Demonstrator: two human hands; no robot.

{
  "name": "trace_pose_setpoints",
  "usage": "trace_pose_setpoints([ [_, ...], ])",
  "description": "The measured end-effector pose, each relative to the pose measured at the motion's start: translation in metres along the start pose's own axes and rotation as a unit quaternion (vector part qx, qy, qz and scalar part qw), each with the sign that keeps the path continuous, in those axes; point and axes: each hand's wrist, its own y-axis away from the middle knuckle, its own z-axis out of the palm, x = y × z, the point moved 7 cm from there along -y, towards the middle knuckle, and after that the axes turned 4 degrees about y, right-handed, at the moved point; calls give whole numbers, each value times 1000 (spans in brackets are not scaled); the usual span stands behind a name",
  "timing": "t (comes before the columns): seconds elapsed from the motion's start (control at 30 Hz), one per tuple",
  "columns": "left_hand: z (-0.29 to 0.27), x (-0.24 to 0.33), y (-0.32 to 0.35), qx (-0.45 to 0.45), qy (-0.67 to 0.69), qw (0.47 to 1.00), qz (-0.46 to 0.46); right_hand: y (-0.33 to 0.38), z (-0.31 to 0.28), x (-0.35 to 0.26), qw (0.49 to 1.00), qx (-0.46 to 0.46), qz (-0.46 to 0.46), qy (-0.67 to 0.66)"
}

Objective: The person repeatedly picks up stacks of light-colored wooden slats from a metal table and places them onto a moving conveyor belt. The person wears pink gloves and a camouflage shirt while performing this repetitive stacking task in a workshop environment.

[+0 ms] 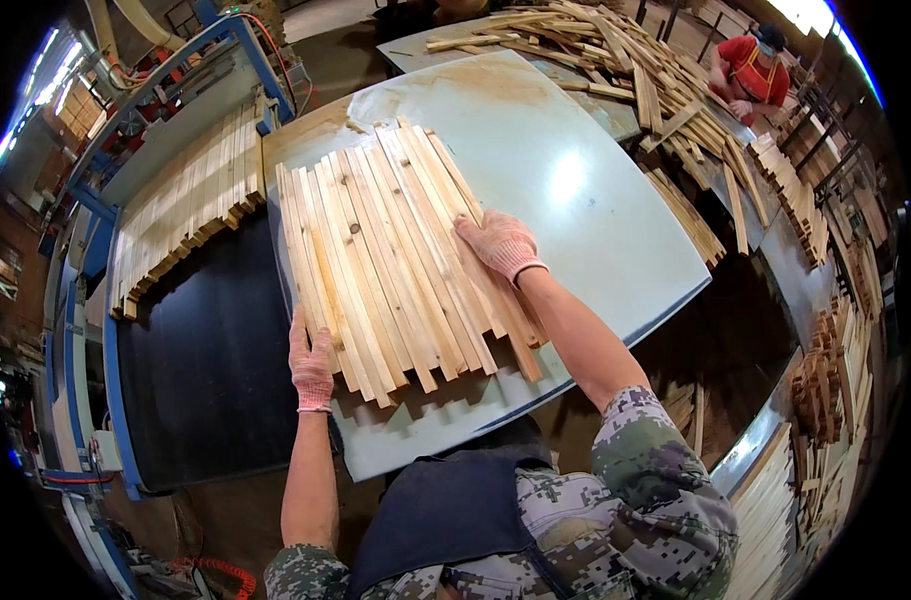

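A row of pale wooden strips (pixel 385 255) lies side by side on the light-coloured tabletop (pixel 615 250), with uneven ends toward me. Knots show in some of them, and a few at the right are slanted. My left hand (pixel 312 368), in a pinkish knit glove, rests against the row's near left edge, thumb apart from the straight fingers. On the right edge, my right hand (pixel 502 243) in a like glove has its fingers bent over the outer strips; their tips are partly hidden.
At the left, a blue-framed machine (pixel 112 330) has a black belt (pixel 205 370) with another row of strips (pixel 190 195) on it. A loose heap of strips (pixel 615 60) covers the far right. Beyond it a person in red (pixel 753 75) stands. More stacked strips (pixel 765 530) line the right.
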Motion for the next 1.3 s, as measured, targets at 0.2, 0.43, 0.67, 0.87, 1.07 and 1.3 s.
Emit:
trace_pose_setpoints([
  [0.2,-1,-4,0,5,50,998,-36,-6,2,-2,997,52,-52,-11],
  [0.43,0,-7,0,28,53,998,-24,-13,5,-2,990,110,-89,-6],
  [0.67,-6,31,5,52,-213,972,83,10,-17,-29,997,25,-64,-33],
  [0.87,-4,25,0,53,-216,974,52,-46,5,-20,991,117,-52,29],
  [1.07,-6,15,6,57,-203,977,16,-55,12,-15,987,142,-62,46],
  [1.3,-4,14,4,47,-206,977,-26,-51,9,-17,990,124,-62,37],
])
